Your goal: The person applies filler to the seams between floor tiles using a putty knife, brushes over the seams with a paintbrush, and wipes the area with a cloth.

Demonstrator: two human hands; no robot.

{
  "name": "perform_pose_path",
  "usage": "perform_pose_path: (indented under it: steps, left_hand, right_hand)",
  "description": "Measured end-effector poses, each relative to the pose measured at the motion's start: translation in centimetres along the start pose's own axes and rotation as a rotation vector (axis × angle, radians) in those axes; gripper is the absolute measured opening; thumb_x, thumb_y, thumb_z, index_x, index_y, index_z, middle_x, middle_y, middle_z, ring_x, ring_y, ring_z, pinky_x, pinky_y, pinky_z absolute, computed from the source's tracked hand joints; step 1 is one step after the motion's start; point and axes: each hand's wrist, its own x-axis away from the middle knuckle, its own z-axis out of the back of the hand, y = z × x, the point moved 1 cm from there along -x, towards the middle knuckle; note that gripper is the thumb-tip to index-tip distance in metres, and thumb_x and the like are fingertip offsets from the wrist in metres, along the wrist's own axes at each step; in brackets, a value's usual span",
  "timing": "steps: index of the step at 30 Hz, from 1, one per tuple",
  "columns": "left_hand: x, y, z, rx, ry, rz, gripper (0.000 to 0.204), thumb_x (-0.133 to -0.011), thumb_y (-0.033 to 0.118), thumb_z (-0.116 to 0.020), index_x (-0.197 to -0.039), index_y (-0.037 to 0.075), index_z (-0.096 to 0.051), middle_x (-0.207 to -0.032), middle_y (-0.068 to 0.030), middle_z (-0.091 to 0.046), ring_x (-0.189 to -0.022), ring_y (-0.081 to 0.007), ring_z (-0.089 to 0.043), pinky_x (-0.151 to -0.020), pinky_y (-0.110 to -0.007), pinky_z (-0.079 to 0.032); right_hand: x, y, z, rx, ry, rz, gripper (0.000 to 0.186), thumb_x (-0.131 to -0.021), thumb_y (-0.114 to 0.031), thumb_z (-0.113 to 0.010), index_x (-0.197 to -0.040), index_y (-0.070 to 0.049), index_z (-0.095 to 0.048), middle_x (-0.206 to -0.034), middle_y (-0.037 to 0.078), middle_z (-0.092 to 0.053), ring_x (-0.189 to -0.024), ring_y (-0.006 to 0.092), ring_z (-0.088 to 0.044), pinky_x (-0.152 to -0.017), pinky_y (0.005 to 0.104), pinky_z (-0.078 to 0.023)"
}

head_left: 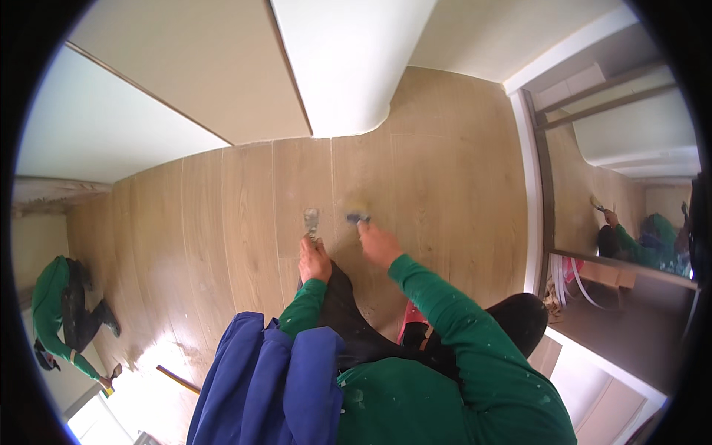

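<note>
My left hand [315,261] is closed round a putty knife [311,219], its smeared metal blade pointing away from me, just over or on the wood-look floor [245,196]. To its right my right hand [380,245] grips a small tool with a dark blue, crosswise head [357,218]. That head is blurred and I cannot tell its exact kind. It is at the floor beside a pale yellowish smudge [357,202]. The two tools are apart. Most of the right tool's handle is hidden in my fingers.
White and beige panels [200,59] bound the floor ahead. A mirror-like panel [623,170] stands on the right, above a dark shelf [630,311]. A co-worker in green [52,304] bends low at far left. A thin yellowish strip [178,379] lies on the floor.
</note>
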Motion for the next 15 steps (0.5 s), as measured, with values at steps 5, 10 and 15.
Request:
perform_pose_path:
  steps: [5, 10, 15]
  left_hand:
    - [0.1, -9.9, 1.5, 0.710, 0.379, 0.441, 0.029, -0.101, 0.022, -0.061, -0.121, 0.002, -0.055, -0.095, -0.0114, -0.066, -0.076, -0.0223, -0.064, -0.063, -0.038, -0.053]
    - [7.9, -29.7, 10.1, 0.083, 0.313, 0.398, 0.042, -0.086, 0.023, -0.071, -0.117, 0.000, -0.056, -0.086, -0.0168, -0.068, -0.076, -0.0357, -0.068, -0.068, -0.048, -0.055]
    - [6.1, -29.5, 4.9, -0.144, -0.032, 0.333, 0.058, -0.072, 0.034, -0.086, -0.109, -0.005, -0.061, -0.096, -0.0237, -0.070, -0.093, -0.0432, -0.068, -0.083, -0.050, -0.054]
  right_hand:
    - [-0.4, 7.1, 6.6, -0.173, 0.302, 0.046, 0.036, -0.093, -0.013, -0.057, -0.127, -0.002, -0.061, -0.113, 0.024, -0.067, -0.103, 0.0430, -0.064, -0.088, 0.0519, -0.050]
    - [-2.9, 17.0, 14.0, -0.149, 0.255, -0.267, 0.033, -0.091, -0.015, -0.057, -0.120, -0.001, -0.063, -0.115, 0.024, -0.067, -0.107, 0.0415, -0.063, -0.090, 0.0512, -0.051]
    - [6.2, 8.6, -4.9, -0.022, 0.197, -0.147, 0.035, -0.089, -0.015, -0.054, -0.119, 0.000, -0.064, -0.109, 0.028, -0.067, -0.097, 0.0450, -0.066, -0.084, 0.0561, -0.052]
